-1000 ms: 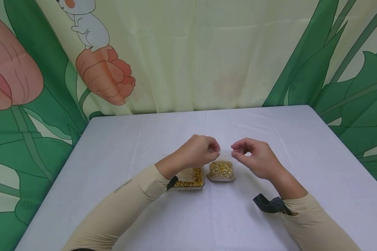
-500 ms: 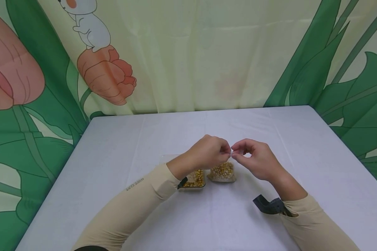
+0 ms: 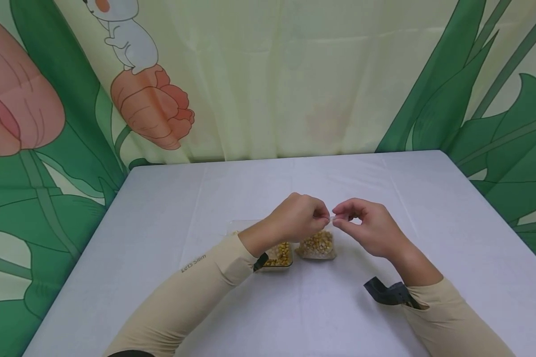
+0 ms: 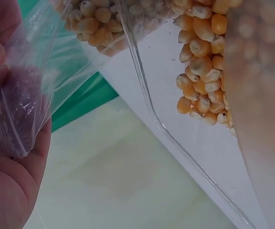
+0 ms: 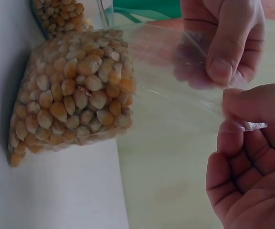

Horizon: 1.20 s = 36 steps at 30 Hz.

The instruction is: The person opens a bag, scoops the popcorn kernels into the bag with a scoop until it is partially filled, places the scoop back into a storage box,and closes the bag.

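A clear plastic bag (image 3: 317, 246) part-filled with yellow corn kernels (image 5: 75, 90) stands on the table, its unfilled top stretched upward. My left hand (image 3: 299, 218) pinches the top edge between thumb and fingers; in the left wrist view, crinkled film lies against that hand's fingers. Close beside it, my right hand (image 3: 368, 225) pinches the same edge, thumb on one side and forefinger on the other, as the right wrist view shows. The fingertips of both hands are almost together along the bag's mouth.
Left of the bag, partly behind my left forearm, is a clear container (image 3: 279, 268) of loose kernels (image 4: 206, 71). A translucent, pale sheet-like piece (image 4: 264, 105) covers some of them. The white-covered table (image 3: 339, 312) ends at a printed curtain (image 3: 286, 89).
My left hand has moved right along the bag's top edge until close to the right hand, then stayed there. The right hand has shifted slightly right, still pinching. The bag stays in place.
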{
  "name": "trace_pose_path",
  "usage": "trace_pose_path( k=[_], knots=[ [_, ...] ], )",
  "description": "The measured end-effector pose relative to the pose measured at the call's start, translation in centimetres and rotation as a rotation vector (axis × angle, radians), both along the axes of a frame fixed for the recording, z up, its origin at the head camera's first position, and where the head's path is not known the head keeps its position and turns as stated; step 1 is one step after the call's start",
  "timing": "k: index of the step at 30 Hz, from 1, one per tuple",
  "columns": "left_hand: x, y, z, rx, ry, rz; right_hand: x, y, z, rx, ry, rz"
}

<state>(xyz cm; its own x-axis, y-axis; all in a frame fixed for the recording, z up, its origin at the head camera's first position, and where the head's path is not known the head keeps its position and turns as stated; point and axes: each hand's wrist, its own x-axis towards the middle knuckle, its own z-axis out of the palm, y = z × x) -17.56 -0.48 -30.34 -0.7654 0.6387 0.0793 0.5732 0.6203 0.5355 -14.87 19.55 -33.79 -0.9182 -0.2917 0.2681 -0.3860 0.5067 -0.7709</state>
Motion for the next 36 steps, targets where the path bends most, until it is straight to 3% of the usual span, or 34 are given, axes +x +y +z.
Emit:
trace_pose_path(
  k=[12, 36],
  knots=[
    [0.2, -0.4, 0.1, 0.001, -0.079, 0.058, 0.1, 0.5, -0.2, -0.022, 0.051, -0.011],
    [0.0, -4.1, -1.0, 0.036, -0.081, 0.102, 0.3, 0.4, -0.2, -0.045, 0.045, -0.048]
  ],
)
